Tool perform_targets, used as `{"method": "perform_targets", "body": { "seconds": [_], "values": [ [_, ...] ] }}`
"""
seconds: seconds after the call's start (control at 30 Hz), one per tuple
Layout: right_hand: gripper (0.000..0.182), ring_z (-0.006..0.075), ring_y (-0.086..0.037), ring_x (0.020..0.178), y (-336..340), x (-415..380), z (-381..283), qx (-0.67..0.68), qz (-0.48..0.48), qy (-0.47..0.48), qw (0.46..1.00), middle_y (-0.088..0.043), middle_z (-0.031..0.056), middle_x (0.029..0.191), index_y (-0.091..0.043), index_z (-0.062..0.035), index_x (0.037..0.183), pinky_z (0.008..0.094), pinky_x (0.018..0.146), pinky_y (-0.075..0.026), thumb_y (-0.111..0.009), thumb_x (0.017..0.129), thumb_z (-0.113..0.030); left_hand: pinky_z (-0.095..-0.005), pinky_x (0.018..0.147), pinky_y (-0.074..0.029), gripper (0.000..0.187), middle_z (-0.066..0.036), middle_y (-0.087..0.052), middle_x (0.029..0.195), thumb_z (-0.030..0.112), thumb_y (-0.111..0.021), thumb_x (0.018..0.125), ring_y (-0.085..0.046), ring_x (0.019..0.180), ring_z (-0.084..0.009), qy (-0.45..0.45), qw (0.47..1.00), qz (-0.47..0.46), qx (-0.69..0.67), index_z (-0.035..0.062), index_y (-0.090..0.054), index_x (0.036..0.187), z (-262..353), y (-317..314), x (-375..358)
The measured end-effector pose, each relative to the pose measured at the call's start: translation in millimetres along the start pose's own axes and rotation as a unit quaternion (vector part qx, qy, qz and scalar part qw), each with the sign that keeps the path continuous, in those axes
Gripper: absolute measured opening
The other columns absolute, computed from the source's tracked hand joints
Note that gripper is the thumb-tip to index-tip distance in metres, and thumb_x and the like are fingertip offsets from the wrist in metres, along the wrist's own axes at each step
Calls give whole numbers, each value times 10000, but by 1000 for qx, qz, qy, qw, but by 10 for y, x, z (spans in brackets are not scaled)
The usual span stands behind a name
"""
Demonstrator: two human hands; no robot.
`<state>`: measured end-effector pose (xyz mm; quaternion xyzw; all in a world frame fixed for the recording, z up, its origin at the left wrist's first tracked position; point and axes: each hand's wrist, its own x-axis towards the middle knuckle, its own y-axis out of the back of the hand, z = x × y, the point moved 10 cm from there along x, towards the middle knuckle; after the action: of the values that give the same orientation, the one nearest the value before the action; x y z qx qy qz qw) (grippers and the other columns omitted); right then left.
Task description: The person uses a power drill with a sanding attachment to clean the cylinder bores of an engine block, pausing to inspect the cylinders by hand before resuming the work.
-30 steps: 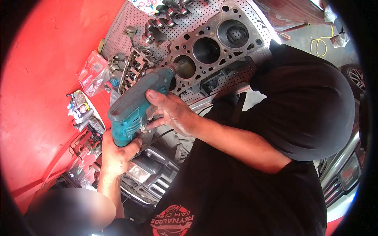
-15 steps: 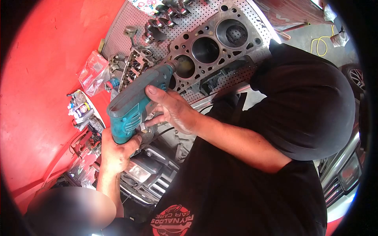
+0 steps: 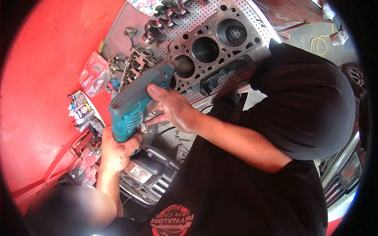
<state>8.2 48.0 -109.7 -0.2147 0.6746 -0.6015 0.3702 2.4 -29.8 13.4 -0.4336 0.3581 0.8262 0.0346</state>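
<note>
My left hand [image 3: 116,153] is wrapped round the rear grip of a teal and grey power drill [image 3: 136,100]. Against the drill's side and underside, my right hand [image 3: 175,110] steadies it, thumb on the casing and fingers partly hidden beneath. The drill's chuck points at a round bore near the left end of a grey metal engine block [image 3: 214,45]. Something blurred and yellowish shows at the chuck's tip, over that bore. Two larger bores lie further right in the block's flat top face.
A crankshaft [image 3: 155,31] and a cylinder head [image 3: 136,65] lie beside the block on a perforated metal table [image 3: 118,35]. Plastic bags [image 3: 94,74] and bottles [image 3: 82,111] sit at left. Dark cloth fills the right side; a car front [image 3: 147,173] shows below.
The drill and both hands have shifted very slightly. Both hands keep their hold, and the chuck remains at the same bore.
</note>
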Motion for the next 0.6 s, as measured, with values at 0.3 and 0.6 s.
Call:
{"method": "perform_targets", "body": {
  "seconds": [0.3, 0.6],
  "values": [
    [821, 270, -592, 1187, 193, 18, 153, 47, 36, -24, 998, -612, 132, 1297, -475, -95, 1435, 561, 1022, -457, -579, 895, -706, -271, 592, -442, 110, -6, -645, 741, 20, -673, 812, -562, 658, -84, 7, 1000, -17, -6, -18, -687, 914, -194, -139, 167],
    [827, 263, -590, 1196, 346, 36, 152, 97, 60, -15, 993, -615, 108, 1336, -459, -132, 1461, 552, 1040, -416, -553, 896, -730, -272, 592, -459, 161, -4, -644, 745, 19, -657, 807, -572, 653, -89, 23, 999, -34, 12, -32, -685, 957, -309, -304, 422]
  ]
}}
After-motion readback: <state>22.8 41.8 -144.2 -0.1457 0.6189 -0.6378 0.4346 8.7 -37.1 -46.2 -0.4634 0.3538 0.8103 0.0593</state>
